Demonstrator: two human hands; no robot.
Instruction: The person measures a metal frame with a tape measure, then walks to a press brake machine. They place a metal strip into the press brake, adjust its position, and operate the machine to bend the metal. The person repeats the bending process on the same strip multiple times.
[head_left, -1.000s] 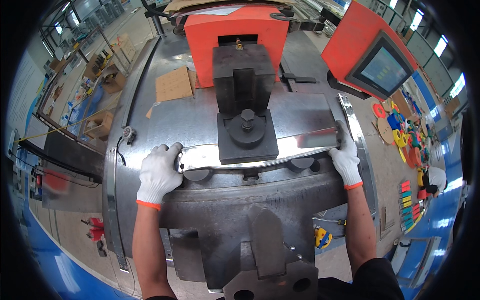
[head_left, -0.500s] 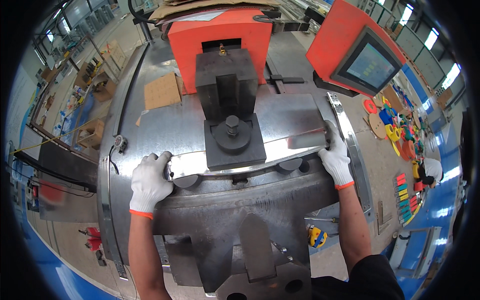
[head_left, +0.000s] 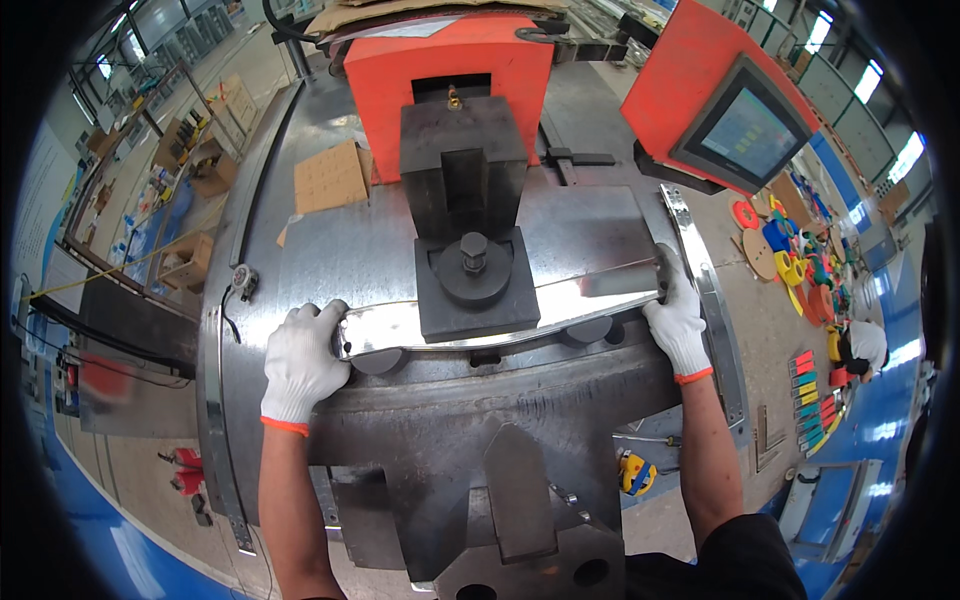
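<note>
A long, shiny metal bar (head_left: 585, 303) lies crosswise in a bending press, slightly curved. Its middle passes beneath or behind the dark press block (head_left: 474, 288); that contact is hidden. Two round dark dies (head_left: 589, 330) sit along its near side. My left hand (head_left: 305, 360), in a white glove with an orange cuff, grips the bar's left end, fingers over it. Likewise gloved, my right hand (head_left: 678, 315) is closed round the right end, with some fingertips hidden behind it.
Behind the block rises the orange press housing (head_left: 380, 105). A touch screen in an orange case (head_left: 745, 130) stands at far right. Cardboard (head_left: 332, 178) and a tape measure (head_left: 243, 280) lie on the table's left. Another metal strip (head_left: 690, 240) lies along the right edge. A person crouches at far right.
The whole view has shifted slightly to the right. Both hands keep their hold on the bar's ends, and the bar shows no clear movement relative to the press.
</note>
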